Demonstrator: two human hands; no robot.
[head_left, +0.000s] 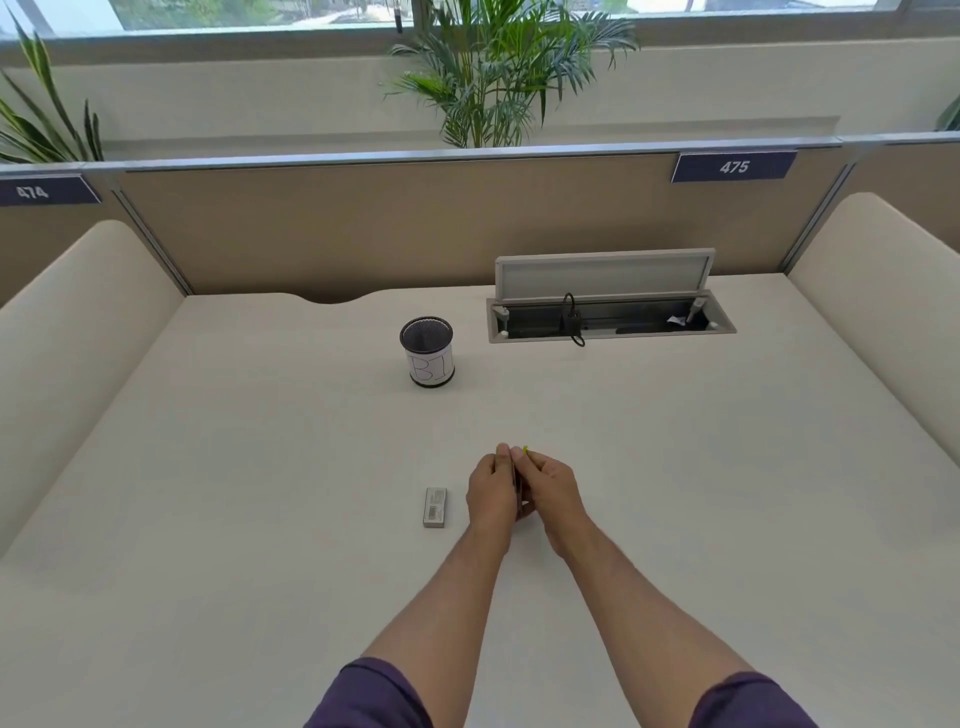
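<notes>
A small barcoded box (435, 507) lies on the desk (260, 467) just beside the left hand (488, 491). Farther back stands a mesh pen cup (427, 353) marked B1, near an open cable tray (608, 319) holding a black plug (573, 321). The left hand and the right hand (550, 488) together pinch a thin dark stick (516, 480), held between them over mid-desk.

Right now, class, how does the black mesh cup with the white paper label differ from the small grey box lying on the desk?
The black mesh cup stands upright; the small grey box lies flat. The cup is round and open-topped, the box rectangular. The cup bears handwriting, the box a barcode. Both rest on the cream desk.
</notes>
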